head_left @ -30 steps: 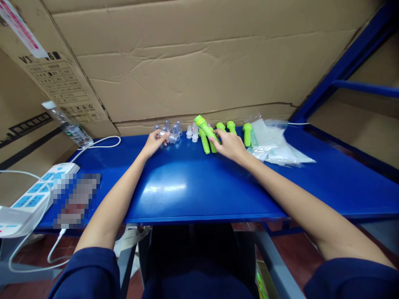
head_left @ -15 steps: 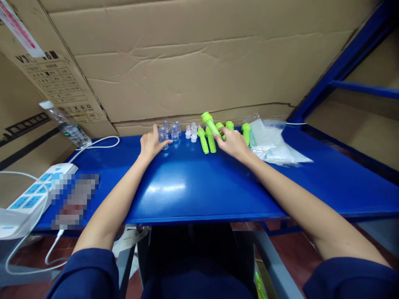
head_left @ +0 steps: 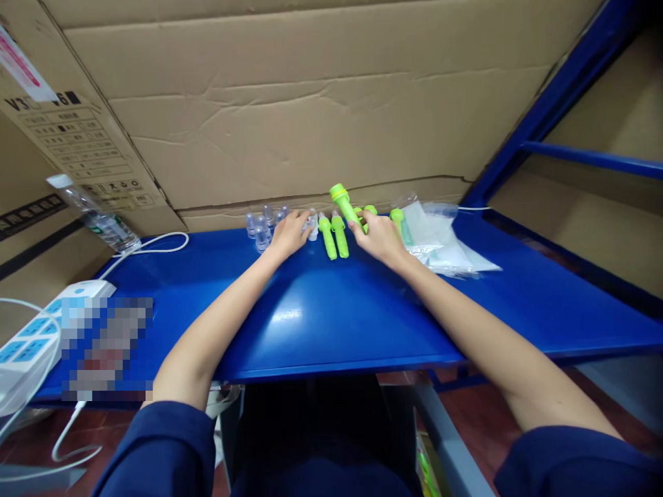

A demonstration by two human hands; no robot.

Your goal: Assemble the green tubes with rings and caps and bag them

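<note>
At the back of the blue table point(head_left: 331, 310) lie several lime-green plastic pieces point(head_left: 333, 236) in a row. My right hand point(head_left: 380, 238) has its fingers closed on one green piece point(head_left: 344, 201), tilted up off the table. My left hand point(head_left: 290, 233) reaches to the small white caps point(head_left: 313, 226) next to the green row, its fingers curled over them; what they hold is hidden. Several small clear vials point(head_left: 262, 226) stand to the left of that hand.
A pile of clear plastic bags point(head_left: 440, 238) lies right of the green pieces. A water bottle point(head_left: 93, 215), a white cable point(head_left: 155, 243) and a white power strip point(head_left: 31, 331) sit at the left. Big cardboard boxes point(head_left: 290, 110) wall the back; a blue rack frame point(head_left: 559, 103) stands on the right.
My left hand has moved right, from the clear vials to the white caps. My right hand still grips the raised green piece. The view has drifted slightly to the right.
</note>
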